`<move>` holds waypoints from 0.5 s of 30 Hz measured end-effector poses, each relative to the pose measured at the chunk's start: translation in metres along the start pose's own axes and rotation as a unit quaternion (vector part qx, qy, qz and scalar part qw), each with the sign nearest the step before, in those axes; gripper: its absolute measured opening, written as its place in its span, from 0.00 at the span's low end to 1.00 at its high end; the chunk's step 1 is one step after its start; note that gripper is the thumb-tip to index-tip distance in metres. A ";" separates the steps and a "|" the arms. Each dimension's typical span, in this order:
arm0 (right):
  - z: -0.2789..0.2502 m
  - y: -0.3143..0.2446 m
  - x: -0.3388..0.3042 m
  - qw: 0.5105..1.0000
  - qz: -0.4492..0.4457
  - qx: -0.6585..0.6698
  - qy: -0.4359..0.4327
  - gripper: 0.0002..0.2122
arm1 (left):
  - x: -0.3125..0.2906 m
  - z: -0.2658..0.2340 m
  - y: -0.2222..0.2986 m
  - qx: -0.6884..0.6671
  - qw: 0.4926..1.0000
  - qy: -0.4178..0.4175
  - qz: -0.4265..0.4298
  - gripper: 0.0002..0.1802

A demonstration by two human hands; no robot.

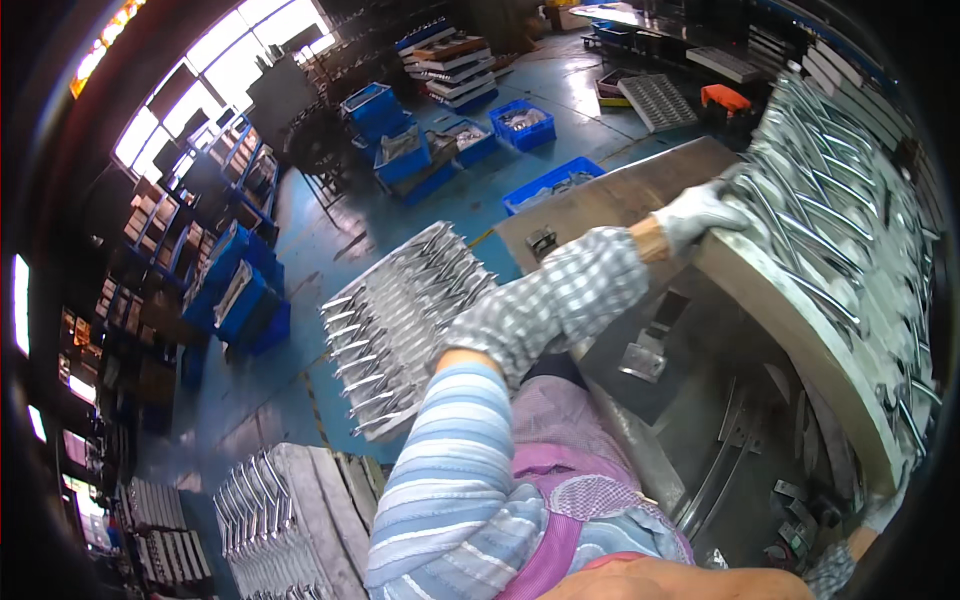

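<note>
A thick whitish tray (800, 335) stands tilted on my right, with rows of shiny curved metal bars (830, 215) lying on it. My left hand (700, 215), in a white glove, is closed on the tray's far left corner. At the near corner, close to the picture's rim, my gloved right hand (884, 512) grips the same tray; its fingers are partly hidden. Below the tray is a bench (640, 155) with a brown top. A small metal block (541, 241) sits on its edge.
Left of me, another tray of metal bars (400, 325) and a stack of similar trays (310, 500) stand on the blue floor. Blue crates (523, 124) with parts lie ahead. Inside the bench are a metal plate (643, 362) and curved strips (735, 430).
</note>
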State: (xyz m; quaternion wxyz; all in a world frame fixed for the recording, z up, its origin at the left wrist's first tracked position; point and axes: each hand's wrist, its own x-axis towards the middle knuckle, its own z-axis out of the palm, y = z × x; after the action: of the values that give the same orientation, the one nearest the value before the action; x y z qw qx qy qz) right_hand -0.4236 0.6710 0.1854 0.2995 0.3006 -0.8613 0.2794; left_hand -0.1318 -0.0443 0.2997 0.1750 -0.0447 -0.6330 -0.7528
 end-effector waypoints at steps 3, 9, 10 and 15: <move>0.034 -0.175 0.082 0.632 0.483 0.606 0.023 0.25 | -0.091 -0.052 0.039 0.014 0.995 0.094 0.006 0.32; 0.160 -0.251 0.141 0.564 0.420 0.682 -0.203 0.22 | -0.255 -0.123 0.109 0.034 0.969 0.240 0.039 0.26; 0.189 -0.259 0.147 0.560 0.308 0.715 -0.283 0.22 | -0.279 -0.143 0.113 -0.002 0.968 0.245 0.054 0.29; 0.275 -0.508 0.148 0.624 0.274 0.690 -0.243 0.24 | -0.458 -0.197 0.127 -0.069 0.910 0.403 0.076 0.24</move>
State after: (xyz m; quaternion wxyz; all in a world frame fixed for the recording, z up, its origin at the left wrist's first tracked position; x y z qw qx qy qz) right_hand -0.2656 0.1007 0.2569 -0.3067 0.2261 -0.5001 0.7776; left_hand 0.3675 -0.1575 0.2479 0.4682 0.2025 -0.4502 -0.7328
